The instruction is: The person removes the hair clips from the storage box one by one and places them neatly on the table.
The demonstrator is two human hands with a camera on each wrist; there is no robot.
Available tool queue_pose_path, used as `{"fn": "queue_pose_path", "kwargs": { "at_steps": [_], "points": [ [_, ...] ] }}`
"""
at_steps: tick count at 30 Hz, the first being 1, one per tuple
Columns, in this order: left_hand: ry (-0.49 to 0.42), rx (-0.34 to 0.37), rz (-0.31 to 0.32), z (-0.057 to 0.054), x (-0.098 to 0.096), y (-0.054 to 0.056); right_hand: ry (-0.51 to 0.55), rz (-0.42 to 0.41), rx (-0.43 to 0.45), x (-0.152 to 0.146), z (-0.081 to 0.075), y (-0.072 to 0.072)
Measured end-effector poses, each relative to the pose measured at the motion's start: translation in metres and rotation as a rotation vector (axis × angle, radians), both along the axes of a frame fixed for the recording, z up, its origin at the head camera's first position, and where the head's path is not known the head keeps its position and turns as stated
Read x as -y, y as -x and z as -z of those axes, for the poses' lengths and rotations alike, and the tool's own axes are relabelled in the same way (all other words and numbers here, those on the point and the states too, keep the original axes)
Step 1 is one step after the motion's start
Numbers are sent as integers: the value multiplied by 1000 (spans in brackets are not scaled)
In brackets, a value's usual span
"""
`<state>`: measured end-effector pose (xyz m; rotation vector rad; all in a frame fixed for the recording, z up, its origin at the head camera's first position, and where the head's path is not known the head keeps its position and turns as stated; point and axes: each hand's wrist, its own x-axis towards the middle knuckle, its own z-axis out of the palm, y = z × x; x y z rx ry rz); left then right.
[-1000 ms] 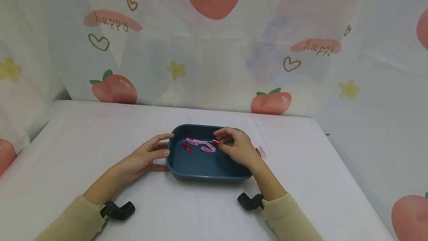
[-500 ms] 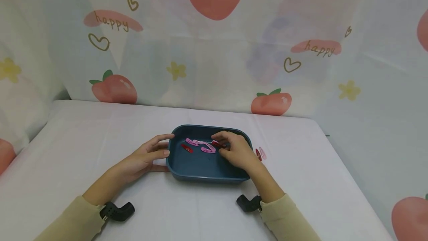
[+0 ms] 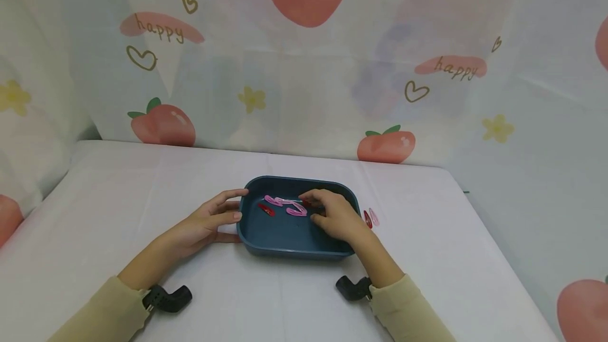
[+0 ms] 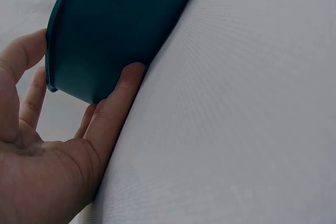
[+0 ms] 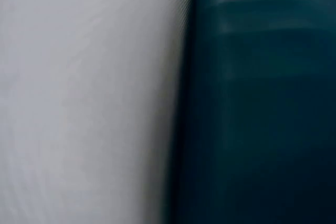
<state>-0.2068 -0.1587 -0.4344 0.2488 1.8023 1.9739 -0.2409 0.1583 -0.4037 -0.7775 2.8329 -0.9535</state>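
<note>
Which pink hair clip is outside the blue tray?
The pink clip on the white cloth right of the tray, beside a red clip; the other pink clips lie inside.

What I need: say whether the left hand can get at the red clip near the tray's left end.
Probably yes: the tray is open above and nothing covers the red clip, though the left hand, touching the tray from outside, would have to lift over its side.

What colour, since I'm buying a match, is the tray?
The tray is dark teal-blue, best seen in the head view.
</note>
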Motion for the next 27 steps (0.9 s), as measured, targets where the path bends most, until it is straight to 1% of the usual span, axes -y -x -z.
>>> {"fn": "queue_pose_path", "kwargs": {
  "at_steps": [6, 12, 21, 24, 27],
  "points": [
    [1, 4, -4, -1, 0, 0, -31, 8, 29, 1, 0, -1],
    [-8, 7, 0, -1, 0, 0, -90, 19, 58, 2, 0, -2],
    [-5, 9, -2, -2, -1, 1, -128, -3, 97, 3, -1, -2],
    [-6, 11, -1, -1, -1, 1, -132, -14, 86, 2, -2, -2],
    [-9, 7, 2, -1, 0, 1, -93, -24, 54, 2, -2, -1]
  ]
}}
